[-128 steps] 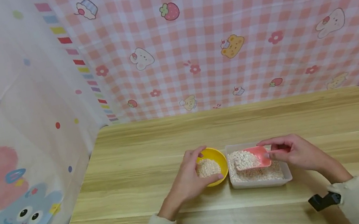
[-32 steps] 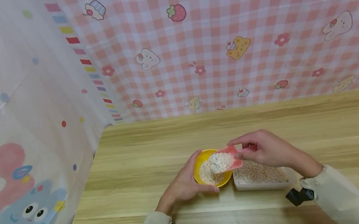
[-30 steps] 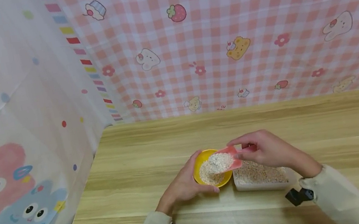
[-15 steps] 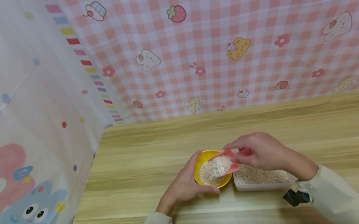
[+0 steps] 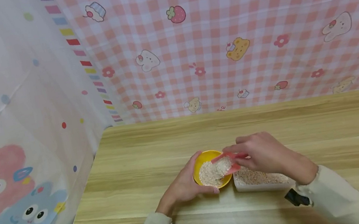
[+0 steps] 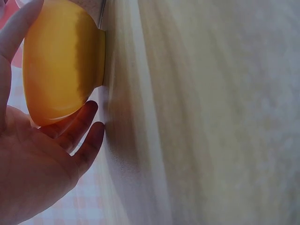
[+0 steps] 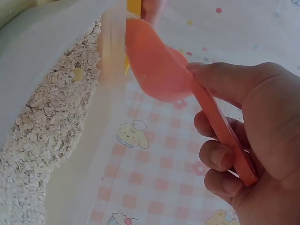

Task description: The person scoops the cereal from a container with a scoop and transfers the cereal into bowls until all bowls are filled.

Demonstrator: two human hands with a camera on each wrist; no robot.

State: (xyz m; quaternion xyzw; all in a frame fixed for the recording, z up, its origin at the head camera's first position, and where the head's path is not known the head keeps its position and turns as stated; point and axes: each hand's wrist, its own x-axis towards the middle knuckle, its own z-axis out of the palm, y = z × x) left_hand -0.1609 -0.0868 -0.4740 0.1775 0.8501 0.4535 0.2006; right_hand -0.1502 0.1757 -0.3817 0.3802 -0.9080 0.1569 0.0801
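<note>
My left hand (image 5: pixel 186 183) steadies a yellow bowl (image 5: pixel 211 153) on the table, thumb on the near side and fingers round the far side. Seen from the left wrist, the bowl (image 6: pixel 61 61) stands on its foot with the fingers curved against its wall. Oat flakes (image 5: pixel 209 174) lie inside it. With my right hand (image 5: pixel 262 153) I grip a pink scoop (image 5: pixel 229 156) by its handle, its mouth tipped down over the bowl and some oats still in it. The right wrist view shows the fingers curled round the scoop's handle (image 7: pixel 222 129).
A translucent plastic box (image 5: pixel 263 187) of oats (image 5: pixel 259 176) stands just right of the bowl, partly under my right hand. Both stand on a wooden table (image 5: pixel 156 144). A pink checked cloth (image 5: pixel 205 31) hangs behind, a white patterned one (image 5: pixel 26 99) at the left.
The loaded scoop has come left from over the box to the bowl and tipped further, and its heap has shrunk. The left hand keeps its place at the bowl.
</note>
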